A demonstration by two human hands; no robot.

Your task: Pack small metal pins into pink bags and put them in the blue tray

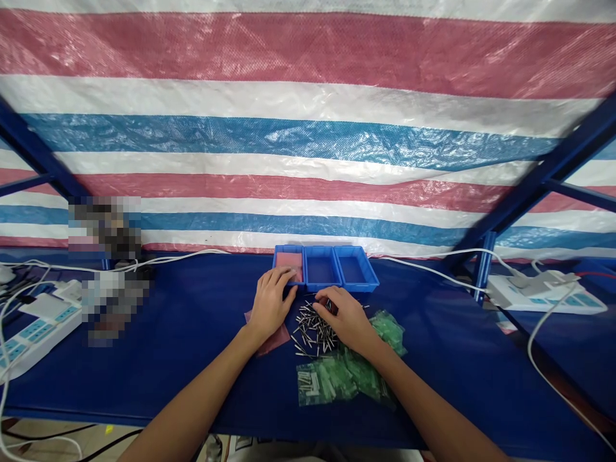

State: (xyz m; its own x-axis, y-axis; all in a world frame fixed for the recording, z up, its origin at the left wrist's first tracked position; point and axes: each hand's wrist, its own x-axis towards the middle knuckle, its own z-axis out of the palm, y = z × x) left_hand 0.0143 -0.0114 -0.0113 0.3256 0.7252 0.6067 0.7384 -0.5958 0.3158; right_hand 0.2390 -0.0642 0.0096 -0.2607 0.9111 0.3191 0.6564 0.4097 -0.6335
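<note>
My left hand (pixel 271 299) is at the front edge of the left blue bin (pixel 289 248), its fingertips near the pink sheet (pixel 287 260) in that bin. Under its wrist, a pink bag (pixel 274 341) lies on the table. My right hand (pixel 342 314) rests over the right side of a pile of small metal pins (pixel 312 330), fingers curled; whether it pinches one is too small to tell. Green plastic bags (pixel 332 380) lie below the pile and under the right forearm. The middle bin (pixel 322 268) and right bin (pixel 357 268) show bare bottoms.
Power strips lie on the left (pixel 36 330) and right (pixel 548 294), with white cables along the back of the blue table (pixel 192 321). Blue frame posts rise at both sides before a striped sheet (pixel 308 141). A pixelated patch covers something at the left.
</note>
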